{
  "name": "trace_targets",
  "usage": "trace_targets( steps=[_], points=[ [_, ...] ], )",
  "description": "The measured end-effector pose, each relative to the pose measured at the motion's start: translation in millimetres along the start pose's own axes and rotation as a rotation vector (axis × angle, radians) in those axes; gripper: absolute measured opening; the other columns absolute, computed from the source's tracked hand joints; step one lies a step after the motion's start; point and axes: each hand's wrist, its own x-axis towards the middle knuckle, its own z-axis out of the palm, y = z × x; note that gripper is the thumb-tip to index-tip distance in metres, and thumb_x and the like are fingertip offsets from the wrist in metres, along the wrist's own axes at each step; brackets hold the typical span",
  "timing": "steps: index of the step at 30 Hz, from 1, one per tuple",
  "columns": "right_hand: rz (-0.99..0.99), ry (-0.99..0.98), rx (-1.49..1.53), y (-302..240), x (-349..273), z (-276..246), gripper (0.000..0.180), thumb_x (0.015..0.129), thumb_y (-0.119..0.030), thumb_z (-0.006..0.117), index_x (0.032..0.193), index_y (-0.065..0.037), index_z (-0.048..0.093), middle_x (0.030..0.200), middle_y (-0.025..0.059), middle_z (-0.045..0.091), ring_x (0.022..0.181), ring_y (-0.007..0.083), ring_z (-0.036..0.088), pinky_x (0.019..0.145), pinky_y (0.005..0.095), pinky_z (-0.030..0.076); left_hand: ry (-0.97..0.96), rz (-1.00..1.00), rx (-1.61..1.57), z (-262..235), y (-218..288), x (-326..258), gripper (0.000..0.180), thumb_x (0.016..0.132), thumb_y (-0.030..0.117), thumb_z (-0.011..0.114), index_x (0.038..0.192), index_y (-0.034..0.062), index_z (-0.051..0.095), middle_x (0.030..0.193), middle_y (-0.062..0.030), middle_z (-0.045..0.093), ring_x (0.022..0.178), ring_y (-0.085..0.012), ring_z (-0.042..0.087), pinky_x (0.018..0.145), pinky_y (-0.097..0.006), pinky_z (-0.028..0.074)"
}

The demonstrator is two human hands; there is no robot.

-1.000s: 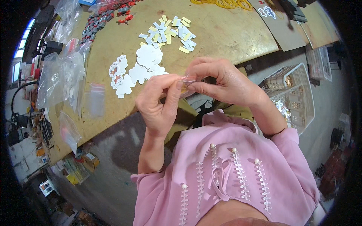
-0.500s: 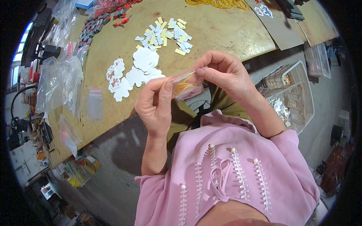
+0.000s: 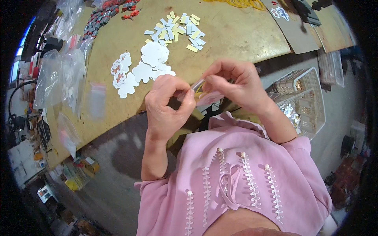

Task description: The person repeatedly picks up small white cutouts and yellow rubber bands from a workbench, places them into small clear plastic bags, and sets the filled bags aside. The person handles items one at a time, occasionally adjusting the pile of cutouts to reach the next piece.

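Over the table's near edge, a small clear zip bag [image 3: 210, 98] hangs between my two hands, with something yellow and something pinkish inside it. My left hand [image 3: 168, 103] pinches the bag's top edge at its left end, thumb pressed to the bent fingers. At the other end of that edge, my right hand [image 3: 243, 87] grips it between thumb and fingers. White scalloped cutouts [image 3: 154, 55] lie in a loose pile beyond my left hand. Beside them are printed cutouts [image 3: 119, 70] with brown figures. Small blue and yellow rectangular pieces [image 3: 169, 33] lie scattered farther back.
A stack of flat clear bags [image 3: 97, 100] lies at the table's left, near larger crumpled plastic bags [image 3: 59, 78]. Grey and red pieces [image 3: 100, 19] and yellow bands [image 3: 240, 3] sit at the back. Plastic baskets [image 3: 315, 106] with shiny contents stand right of the table.
My left hand has moved right and turned inward, closer to my right hand along the bag's top edge. The right hand has shifted slightly down. The view has tilted a little.
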Motion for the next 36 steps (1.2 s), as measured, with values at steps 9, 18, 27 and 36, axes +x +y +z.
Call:
trace_targets(
  steps=[9, 18, 27, 36],
  points=[
    [0.144, -0.011, 0.275, 19.1, 16.8, -19.3, 0.012, 0.102, -0.012, 0.071, 0.104, 0.000, 0.072, 0.094, 0.0056, 0.076, 0.081, 0.0092, 0.071, 0.074, 0.0248, 0.057, 0.033, -0.369, -0.609, -1.8, -9.8, -21.0, 0.008, 0.092, -0.004, 0.072, 0.099, -0.0003, 0.069, 0.103, -0.0036, 0.069, 0.080, -0.0071, 0.059, 0.071, -0.024, 0.050],
    [-0.030, 0.009, 0.403, 15.3, -10.4, -15.6, 0.031, 0.111, -0.022, 0.059, 0.126, 0.002, 0.069, 0.119, 0.0121, 0.075, 0.112, 0.0189, 0.072, 0.099, 0.0335, 0.056, 0.183, 0.323, 0.172, 20.9, -15.4, -29.1, 0.034, 0.073, -0.002, 0.082, 0.102, 0.0124, 0.072, 0.106, -0.0054, 0.071, 0.094, -0.0264, 0.066, 0.086, -0.038, 0.053],
    [0.292, -0.128, 0.511, 24.5, -32.1, -6.5, 0.033, 0.104, -0.014, 0.070, 0.133, 0.003, 0.065, 0.112, 0.0054, 0.075, 0.099, 0.0096, 0.073, 0.083, 0.0256, 0.060, 0.169, 0.491, 0.226, 22.3, -12.0, -41.6, 0.030, 0.073, -0.004, 0.080, 0.096, 0.0139, 0.077, 0.114, -0.0085, 0.070, 0.100, -0.0279, 0.067, 0.087, -0.038, 0.056],
    [0.309, -0.018, 0.321, 17.3, -34.2, -11.5, 0.032, 0.104, -0.005, 0.066, 0.135, 0.003, 0.064, 0.109, 0.0057, 0.076, 0.097, 0.0110, 0.074, 0.083, 0.0267, 0.061, 0.297, -0.024, -0.204, 18.7, -17.7, -58.5, 0.018, 0.095, -0.013, 0.061, 0.102, 0.0007, 0.072, 0.109, -0.0126, 0.072, 0.083, -0.0146, 0.068, 0.076, -0.027, 0.056]
  ],
)
